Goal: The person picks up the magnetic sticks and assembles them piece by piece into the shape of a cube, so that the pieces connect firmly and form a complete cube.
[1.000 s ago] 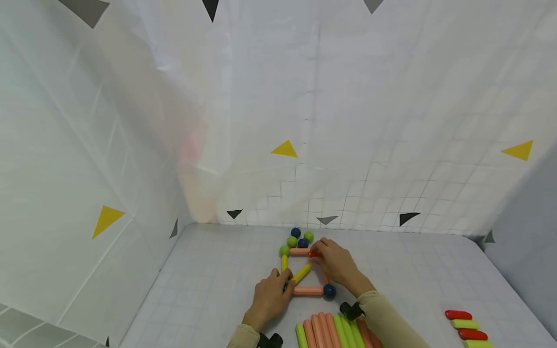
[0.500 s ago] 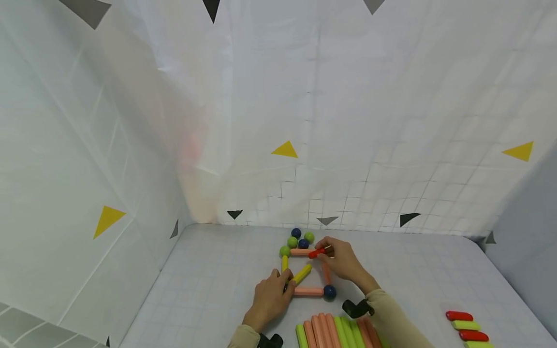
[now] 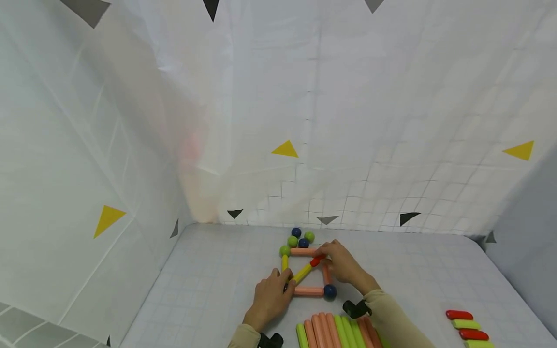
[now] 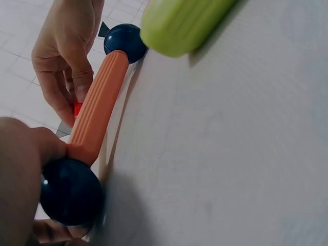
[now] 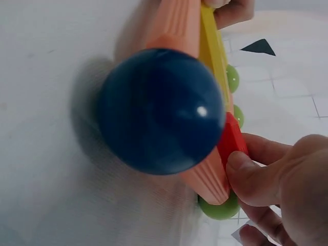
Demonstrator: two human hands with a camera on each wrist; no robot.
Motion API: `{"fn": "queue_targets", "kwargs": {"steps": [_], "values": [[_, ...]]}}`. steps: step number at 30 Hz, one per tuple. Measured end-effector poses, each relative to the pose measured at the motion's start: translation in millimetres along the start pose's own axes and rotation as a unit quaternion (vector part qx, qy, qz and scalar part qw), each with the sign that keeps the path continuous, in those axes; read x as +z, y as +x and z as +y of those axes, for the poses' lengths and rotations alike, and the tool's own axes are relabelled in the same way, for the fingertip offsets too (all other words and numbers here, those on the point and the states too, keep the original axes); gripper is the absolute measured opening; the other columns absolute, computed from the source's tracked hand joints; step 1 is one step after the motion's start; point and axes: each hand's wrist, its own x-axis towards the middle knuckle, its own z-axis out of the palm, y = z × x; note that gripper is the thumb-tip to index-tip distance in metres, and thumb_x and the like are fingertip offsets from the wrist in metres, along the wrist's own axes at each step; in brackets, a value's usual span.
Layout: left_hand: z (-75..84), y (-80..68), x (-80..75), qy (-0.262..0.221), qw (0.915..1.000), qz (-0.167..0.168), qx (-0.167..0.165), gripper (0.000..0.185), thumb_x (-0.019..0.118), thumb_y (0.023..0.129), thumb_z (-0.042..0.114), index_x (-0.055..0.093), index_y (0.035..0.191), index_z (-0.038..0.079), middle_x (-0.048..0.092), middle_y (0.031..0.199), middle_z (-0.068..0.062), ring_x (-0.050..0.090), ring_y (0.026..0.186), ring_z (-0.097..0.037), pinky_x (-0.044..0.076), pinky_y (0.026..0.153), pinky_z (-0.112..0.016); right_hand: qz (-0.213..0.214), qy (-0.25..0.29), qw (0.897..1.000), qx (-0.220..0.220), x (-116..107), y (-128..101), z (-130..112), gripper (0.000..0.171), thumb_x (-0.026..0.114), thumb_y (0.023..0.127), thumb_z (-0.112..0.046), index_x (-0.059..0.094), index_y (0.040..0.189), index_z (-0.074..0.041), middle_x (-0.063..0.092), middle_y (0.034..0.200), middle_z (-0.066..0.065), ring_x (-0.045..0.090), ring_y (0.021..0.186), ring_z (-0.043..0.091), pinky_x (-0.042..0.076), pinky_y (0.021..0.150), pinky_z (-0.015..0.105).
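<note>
A square frame of magnetic rods and balls lies on the table. My left hand (image 3: 271, 295) grips its near-left dark blue ball (image 4: 72, 192), which the head view hides. From there a yellow rod (image 3: 302, 274) slants across the frame toward the far-right corner. My right hand (image 3: 344, 263) pinches a short red rod (image 5: 231, 144) in line with that yellow rod's end, seemingly touching it. Orange rods (image 3: 308, 291) form the near, right and far sides; another dark blue ball (image 3: 329, 292) marks the near-right corner. At the far-right corner, a green ball (image 5: 219, 207) is partly hidden.
Behind the frame sit loose green and blue balls (image 3: 292, 241). A row of orange and lime rods (image 3: 324, 331) lies in front, between the forearms. Short red and lime rods (image 3: 465, 325) are lined up at the right. White walls (image 3: 370, 121) surround the table.
My right hand first draws back a little, showing the red rod, then turns and lowers it to the yellow rod's upper end. The left hand stays in place.
</note>
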Motion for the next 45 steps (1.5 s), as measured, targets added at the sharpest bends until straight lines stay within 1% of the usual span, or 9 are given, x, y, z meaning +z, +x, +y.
{"fn": "queue_targets", "kwargs": {"steps": [4, 8, 12, 17, 24, 31, 37, 42, 45], "values": [[0.5, 1.1, -1.3, 0.0, 1.0, -0.002, -0.002, 0.016, 0.061, 0.107, 0.037, 0.068, 0.113, 0.024, 0.049, 0.083, 0.006, 0.042, 0.057, -0.011, 0.032, 0.051, -0.027, 0.004, -0.015, 1.0, -0.011, -0.4, 2.2, -3.7, 0.026, 0.076, 0.09, 0.007, 0.081, 0.107, -0.013, 0.076, 0.105, -0.002, 0.059, 0.098, 0.02, 0.054, 0.088, 0.046], [1.0, 3.0, -2.2, -0.001, 1.0, -0.004, -0.004, 0.017, 0.061, 0.107, 0.038, 0.068, 0.114, 0.024, 0.049, 0.083, 0.006, 0.041, 0.057, -0.01, 0.032, 0.051, -0.027, 0.037, -0.041, 0.998, -0.032, -0.3, 4.1, -5.8, 0.022, 0.083, 0.087, 0.001, 0.081, 0.105, -0.012, 0.076, 0.106, 0.002, 0.064, 0.101, 0.024, 0.056, 0.091, 0.049], [1.3, 3.7, -2.1, -0.004, 1.0, -0.004, -0.002, 0.018, 0.061, 0.107, 0.037, 0.068, 0.115, 0.023, 0.049, 0.083, 0.006, 0.041, 0.057, -0.011, 0.032, 0.051, -0.027, 0.062, -0.073, 0.995, -0.031, 1.9, 5.4, -4.8, 0.022, 0.086, 0.085, -0.001, 0.083, 0.101, -0.015, 0.078, 0.105, 0.001, 0.064, 0.101, 0.022, 0.056, 0.092, 0.045], [2.5, 3.3, -2.0, -0.003, 1.0, -0.001, 0.001, 0.016, 0.062, 0.106, 0.036, 0.068, 0.114, 0.022, 0.049, 0.083, 0.005, 0.041, 0.057, -0.011, 0.032, 0.051, -0.027, 0.049, -0.088, 0.995, -0.028, 6.1, 7.1, -4.4, 0.015, 0.087, 0.086, -0.008, 0.084, 0.094, -0.02, 0.08, 0.096, -0.005, 0.059, 0.092, 0.016, 0.054, 0.083, 0.038], [2.6, 4.9, -1.2, 0.001, 1.0, -0.007, -0.002, 0.016, 0.061, 0.107, 0.036, 0.067, 0.114, 0.023, 0.05, 0.084, 0.005, 0.042, 0.058, -0.011, 0.032, 0.052, -0.027, 0.038, -0.068, 0.996, -0.037, 10.8, 5.9, -6.0, 0.02, 0.093, 0.081, -0.012, 0.084, 0.098, -0.016, 0.077, 0.102, -0.003, 0.06, 0.096, 0.016, 0.055, 0.083, 0.039], [2.1, 4.4, -0.3, -0.001, 0.9998, -0.018, -0.011, 0.02, 0.059, 0.107, 0.04, 0.067, 0.116, 0.024, 0.049, 0.084, 0.006, 0.041, 0.059, -0.011, 0.031, 0.053, -0.027, 0.04, -0.072, 0.995, -0.063, 13.2, 1.5, -6.7, 0.023, 0.092, 0.083, -0.013, 0.084, 0.105, -0.012, 0.073, 0.109, 0.002, 0.063, 0.1, 0.021, 0.059, 0.084, 0.041], [-5.2, 3.0, -0.7, -0.009, 0.9996, -0.026, 0.004, 0.025, 0.059, 0.107, 0.045, 0.067, 0.122, 0.027, 0.05, 0.085, 0.006, 0.041, 0.059, -0.011, 0.031, 0.053, -0.027, 0.044, -0.067, 0.995, -0.056, 13.4, -2.7, -6.1, 0.024, 0.09, 0.085, -0.014, 0.084, 0.107, -0.012, 0.072, 0.112, 0.005, 0.065, 0.102, 0.023, 0.059, 0.085, 0.043], [-18.0, 3.0, -6.1, -0.054, 0.9977, -0.038, 0.018, 0.037, 0.064, 0.103, 0.051, 0.064, 0.132, 0.029, 0.054, 0.09, 0.007, 0.044, 0.067, -0.01, 0.033, 0.058, -0.027, 0.068, -0.031, 0.997, -0.028, 5.2, -16.9, -11.0, 0.02, 0.088, 0.088, -0.02, 0.082, 0.107, -0.016, 0.071, 0.112, 0.008, 0.066, 0.102, 0.024, 0.058, 0.086, 0.045], [-27.4, 2.2, -10.4, -0.095, 0.9941, -0.046, 0.023, 0.041, 0.069, 0.1, 0.052, 0.063, 0.132, 0.027, 0.056, 0.093, 0.007, 0.047, 0.074, -0.008, 0.037, 0.065, -0.027, 0.091, -0.01, 0.995, -0.03, 0.1, -33.6, -21.2, 0.016, 0.086, 0.091, -0.021, 0.081, 0.106, -0.019, 0.069, 0.102, 0.002, 0.064, 0.095, 0.021, 0.056, 0.08, 0.038]]}}
